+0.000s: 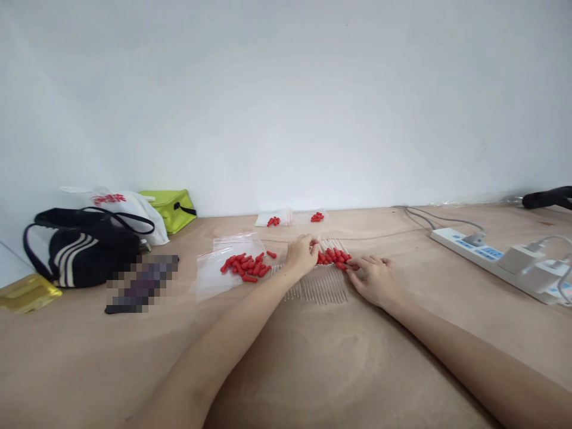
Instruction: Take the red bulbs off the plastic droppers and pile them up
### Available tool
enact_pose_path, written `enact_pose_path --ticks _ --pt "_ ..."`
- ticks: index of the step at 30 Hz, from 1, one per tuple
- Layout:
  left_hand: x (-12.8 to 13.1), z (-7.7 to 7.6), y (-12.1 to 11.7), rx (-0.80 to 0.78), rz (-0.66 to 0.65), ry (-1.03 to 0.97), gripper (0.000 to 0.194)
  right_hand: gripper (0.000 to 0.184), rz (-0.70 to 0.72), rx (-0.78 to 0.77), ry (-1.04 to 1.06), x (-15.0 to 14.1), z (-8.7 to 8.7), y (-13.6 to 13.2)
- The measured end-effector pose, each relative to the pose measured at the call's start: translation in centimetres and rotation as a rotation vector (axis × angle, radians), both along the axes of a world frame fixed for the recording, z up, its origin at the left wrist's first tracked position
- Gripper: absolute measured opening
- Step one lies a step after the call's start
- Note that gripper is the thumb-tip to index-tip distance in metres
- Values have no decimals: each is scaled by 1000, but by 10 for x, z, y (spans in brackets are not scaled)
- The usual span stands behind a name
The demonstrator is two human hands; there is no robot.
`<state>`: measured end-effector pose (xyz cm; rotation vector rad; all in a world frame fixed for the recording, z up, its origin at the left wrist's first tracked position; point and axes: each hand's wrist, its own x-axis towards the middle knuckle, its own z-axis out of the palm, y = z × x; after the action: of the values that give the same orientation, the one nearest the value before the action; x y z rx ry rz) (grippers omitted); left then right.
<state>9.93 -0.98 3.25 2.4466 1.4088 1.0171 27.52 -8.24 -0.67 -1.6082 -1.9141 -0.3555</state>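
A cluster of red rubber dropper bulbs (333,256) lies across thin clear tubes (324,286) in the middle of the table. At the cluster's left end is my left hand (302,253), its fingertips pinched together; whatever is between them is too small to make out. My right hand (373,280) rests on the table at the other end, thumb and forefinger closed around a red bulb at the cluster's edge. Left of my left hand, more red bulbs (245,265) are heaped on a clear zip bag (208,277).
Two small bags, a left one (262,219) and a right one (304,218), lie near the wall with red bulbs. A power strip (496,262) with plugs is on the right. Leftward are a black bag (96,250), a green box bag (172,208) and a blurred dark object (145,286).
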Motion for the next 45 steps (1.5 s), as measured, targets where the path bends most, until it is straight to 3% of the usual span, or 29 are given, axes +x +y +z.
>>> enact_pose_path --ticks 5,8,12,15,20,26,36,45 --pt "-46 0 -23 80 15 -123 13 20 145 85 61 -1 1 -1" --pt "-78 -5 -45 189 -139 -223 9 24 191 146 104 -7 2 -2" --pt "-102 -15 -70 206 -274 -159 10 40 273 192 25 -21 7 -6" --pt "-102 -20 -79 211 -329 -123 12 40 371 190 -77 -30 10 -12" --pt "-93 -22 -80 267 -400 -91 12 21 470 211 -116 -44 9 -19" --pt "-90 -20 -81 307 -389 -16 22 23 517 204 -127 -55 6 -23" --pt "-88 -23 -79 558 -438 89 8 18 634 325 -88 -54 8 -24" --pt "-101 -20 -81 567 -387 93 12 18 613 324 -65 -45 6 -24"
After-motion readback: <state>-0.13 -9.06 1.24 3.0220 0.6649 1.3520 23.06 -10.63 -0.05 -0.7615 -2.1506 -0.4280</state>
